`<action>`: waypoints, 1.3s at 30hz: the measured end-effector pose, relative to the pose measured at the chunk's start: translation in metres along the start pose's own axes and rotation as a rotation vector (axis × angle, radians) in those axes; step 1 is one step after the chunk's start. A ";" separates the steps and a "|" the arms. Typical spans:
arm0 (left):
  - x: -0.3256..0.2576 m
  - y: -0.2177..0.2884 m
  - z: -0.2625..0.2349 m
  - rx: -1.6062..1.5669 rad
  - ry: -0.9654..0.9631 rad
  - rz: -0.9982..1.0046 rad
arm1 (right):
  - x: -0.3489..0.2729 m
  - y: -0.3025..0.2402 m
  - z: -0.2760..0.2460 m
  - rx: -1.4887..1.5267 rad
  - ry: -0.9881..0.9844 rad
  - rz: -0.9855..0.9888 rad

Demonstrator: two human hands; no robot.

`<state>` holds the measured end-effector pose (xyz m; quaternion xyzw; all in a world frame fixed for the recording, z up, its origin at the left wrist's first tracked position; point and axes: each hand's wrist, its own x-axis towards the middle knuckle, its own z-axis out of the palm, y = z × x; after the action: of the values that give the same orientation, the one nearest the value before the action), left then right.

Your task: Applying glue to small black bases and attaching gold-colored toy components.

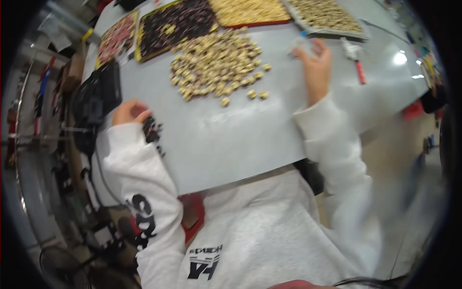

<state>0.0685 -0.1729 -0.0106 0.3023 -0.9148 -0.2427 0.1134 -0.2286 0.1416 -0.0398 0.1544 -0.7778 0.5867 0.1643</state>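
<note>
My left hand (129, 113) is at the left of the grey table, fingers curled and thumb drawn in; what they hold, if anything, is hidden. Beside it lies a small heap of dark pieces (153, 130). My right hand (316, 67) reaches over the table's right side, thumb and fingers apart. Next to its thumb is a small translucent thing with a blue tip (303, 34), too blurred to name. Ahead, between my hands, spreads a loose pile of small cream-coloured pieces with dark spots (216, 62).
Along the back stand trays of small pieces: pink (118, 38), dark (175, 24), pale yellow (250, 10) and beige (327, 17). A black device (98, 91) stands at the left edge. A red-handled tool with white wrapping (360, 72) lies at right.
</note>
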 end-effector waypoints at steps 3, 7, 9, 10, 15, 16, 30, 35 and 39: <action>-0.001 0.009 -0.002 0.023 0.004 -0.060 | 0.001 0.001 0.002 -0.064 -0.014 -0.001; -0.008 0.007 -0.005 0.017 0.025 -0.039 | -0.001 -0.004 0.006 -0.138 -0.063 -0.097; -0.006 0.001 -0.001 0.008 0.032 -0.017 | 0.000 -0.001 0.006 -0.141 -0.093 -0.121; -0.004 0.004 -0.001 0.004 0.045 -0.005 | 0.001 -0.001 0.005 -0.159 -0.099 -0.130; -0.007 0.017 -0.002 -0.025 0.094 -0.012 | 0.004 0.004 0.005 -0.198 -0.141 -0.157; -0.007 0.020 -0.001 -0.038 0.102 -0.023 | 0.005 0.005 0.003 -0.202 -0.152 -0.161; 0.002 -0.003 0.003 -0.048 0.019 0.040 | 0.002 -0.015 0.000 -0.166 -0.128 -0.169; -0.008 0.031 -0.001 -0.276 0.172 0.136 | -0.009 -0.027 0.006 0.224 -0.232 -0.076; -0.008 0.066 0.026 -0.616 0.022 0.119 | -0.021 -0.035 0.001 0.077 -0.416 -0.195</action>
<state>0.0330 -0.1123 0.0005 0.2025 -0.8129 -0.4982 0.2236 -0.1944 0.1322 -0.0196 0.3525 -0.7535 0.5527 0.0502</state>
